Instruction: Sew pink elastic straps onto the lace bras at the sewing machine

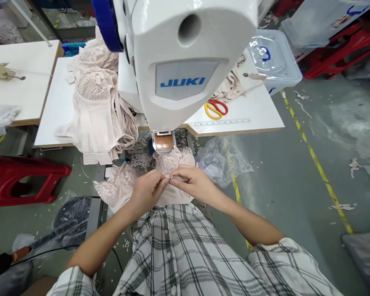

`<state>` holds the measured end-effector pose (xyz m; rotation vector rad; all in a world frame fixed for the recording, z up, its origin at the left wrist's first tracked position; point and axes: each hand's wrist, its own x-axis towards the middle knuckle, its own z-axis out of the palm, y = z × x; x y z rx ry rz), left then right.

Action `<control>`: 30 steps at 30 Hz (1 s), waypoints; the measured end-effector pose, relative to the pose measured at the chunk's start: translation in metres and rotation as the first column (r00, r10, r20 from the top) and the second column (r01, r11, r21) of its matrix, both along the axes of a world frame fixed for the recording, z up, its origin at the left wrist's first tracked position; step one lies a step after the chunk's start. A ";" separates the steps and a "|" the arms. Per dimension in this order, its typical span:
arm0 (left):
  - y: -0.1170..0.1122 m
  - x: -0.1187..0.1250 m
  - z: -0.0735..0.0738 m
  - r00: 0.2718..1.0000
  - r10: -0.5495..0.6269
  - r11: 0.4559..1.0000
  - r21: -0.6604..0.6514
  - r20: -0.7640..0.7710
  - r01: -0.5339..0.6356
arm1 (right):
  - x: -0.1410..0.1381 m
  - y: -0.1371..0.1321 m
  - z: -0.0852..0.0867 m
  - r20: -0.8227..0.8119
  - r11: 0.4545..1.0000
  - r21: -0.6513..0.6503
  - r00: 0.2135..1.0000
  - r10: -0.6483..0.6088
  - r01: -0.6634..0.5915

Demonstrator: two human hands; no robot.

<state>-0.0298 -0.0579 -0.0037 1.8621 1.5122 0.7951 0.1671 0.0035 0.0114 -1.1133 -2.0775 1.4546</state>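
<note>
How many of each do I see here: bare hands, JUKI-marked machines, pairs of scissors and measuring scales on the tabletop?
Bare hands at the pale lace fabric, left hand and right hand: 2
JUKI-marked machine: 1
Red-and-yellow-handled scissors: 1
Measuring scale: 1
Total: 5

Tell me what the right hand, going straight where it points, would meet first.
The left hand, most likely: its fingertips lie beside those of the right hand, though depth is unclear.
</note>
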 end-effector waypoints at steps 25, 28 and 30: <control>0.027 -0.013 0.052 0.988 -0.127 0.978 -0.178 -0.084 0.111 | -0.003 0.010 -0.012 -0.021 0.695 0.676 0.937 0.349 -0.243; 0.032 -0.010 0.041 0.984 -0.117 0.962 -0.260 -0.133 0.079 | -0.006 0.007 -0.020 -0.015 0.762 0.606 0.954 0.299 -0.229; 0.033 -0.006 0.029 0.995 -0.076 0.952 -0.303 -0.068 0.052 | -0.007 0.004 -0.025 -0.080 0.865 0.473 0.969 0.233 -0.169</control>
